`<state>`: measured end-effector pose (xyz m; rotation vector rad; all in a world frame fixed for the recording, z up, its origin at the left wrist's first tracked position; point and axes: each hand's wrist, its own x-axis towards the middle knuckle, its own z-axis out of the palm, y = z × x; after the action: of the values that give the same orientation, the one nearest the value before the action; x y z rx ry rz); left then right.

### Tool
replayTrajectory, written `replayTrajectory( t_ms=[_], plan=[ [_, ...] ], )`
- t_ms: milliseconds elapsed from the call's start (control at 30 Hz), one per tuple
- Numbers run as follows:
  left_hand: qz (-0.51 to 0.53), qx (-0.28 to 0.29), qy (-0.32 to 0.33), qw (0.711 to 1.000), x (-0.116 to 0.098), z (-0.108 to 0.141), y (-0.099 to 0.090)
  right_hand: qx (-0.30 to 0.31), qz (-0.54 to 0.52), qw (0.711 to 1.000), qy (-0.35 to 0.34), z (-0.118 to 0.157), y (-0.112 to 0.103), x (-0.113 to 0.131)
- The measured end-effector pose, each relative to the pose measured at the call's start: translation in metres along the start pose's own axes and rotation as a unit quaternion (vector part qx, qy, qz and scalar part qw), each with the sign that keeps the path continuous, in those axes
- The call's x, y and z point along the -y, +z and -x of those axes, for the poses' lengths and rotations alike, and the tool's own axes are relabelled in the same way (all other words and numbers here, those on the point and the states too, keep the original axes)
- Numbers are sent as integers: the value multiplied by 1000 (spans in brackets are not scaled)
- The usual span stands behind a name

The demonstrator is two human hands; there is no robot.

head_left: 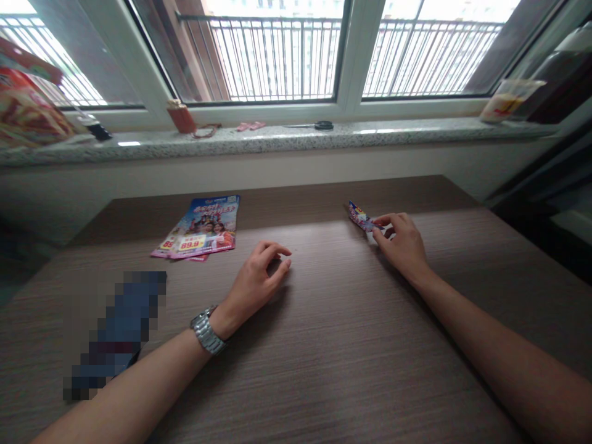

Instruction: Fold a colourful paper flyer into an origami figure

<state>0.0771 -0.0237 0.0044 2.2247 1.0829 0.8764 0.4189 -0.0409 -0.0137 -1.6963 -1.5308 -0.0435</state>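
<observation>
Between the thumb and fingers of my right hand [401,245] is one end of a small folded leaflet [361,218], glossy blue and pink with a bit of yellow. It lies low over the back right of the table, and part of it is hidden by the fingertips. My left hand [261,271] rests on the wood near the middle, with a metal watch [208,330] on the wrist. Its fingers are loosely curved, thumb and forefinger apart, holding nothing. Beyond it to the left are several printed leaflets [208,225], stacked slightly fanned.
A blurred-out dark blue object [123,327] lies left of my left forearm. Behind the brown table [324,370], a stone windowsill [287,142] carries a red-brown bottle [180,117], scissors [319,126], pink bits [250,126] and a plastic cup [506,102].
</observation>
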Motion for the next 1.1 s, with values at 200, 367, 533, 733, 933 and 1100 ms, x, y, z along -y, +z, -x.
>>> replayTrajectory(
  t_ms=[200, 367, 533, 733, 933, 1100],
  plan=[
    [2, 2, -4, 1000, -2, 0, 0, -14, 10, 1000, -25, 2, -3, 8],
    [2, 6, -4, 1000, -3, 0, -1, 32, -44, 995, -89, 10, -5, 30],
    [3, 22, 16, 1000, -5, 1, -1, 144, -116, 969, -162, 25, -4, 53],
    [-13, 47, 30, 998, -5, 1, 0, 244, -148, 937, -202, 40, 2, 71],
    [-26, 49, 37, 998, -3, 1, 1, 278, -124, 929, -210, 45, 8, 78],
    [-26, 47, 37, 998, -3, 1, 2, 295, -135, 924, -203, 44, 12, 76]
  ],
)
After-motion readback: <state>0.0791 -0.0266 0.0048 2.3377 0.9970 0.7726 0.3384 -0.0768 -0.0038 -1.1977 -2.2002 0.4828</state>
